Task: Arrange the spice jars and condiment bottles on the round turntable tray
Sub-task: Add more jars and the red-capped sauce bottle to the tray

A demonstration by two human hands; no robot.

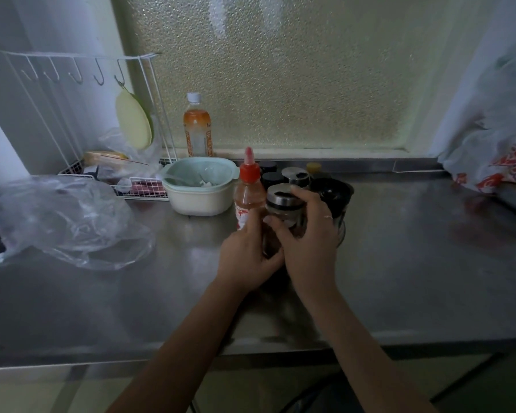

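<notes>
A glass spice jar with a steel shaker lid is held between both hands above the steel counter. My left hand grips its lower side; my right hand wraps its right side, with one finger on the lid. Just left of it stands a red-capped sauce bottle. Behind are another steel-lidded jar, two black-lidded jars and a small yellow-capped jar. A dark round container sits right of the jars. I cannot make out the turntable tray.
A mint-and-cream lidded bowl stands left of the bottle. A drink bottle is on the window sill. A white wire rack, a clear plastic bag at left and a printed bag at right border the counter.
</notes>
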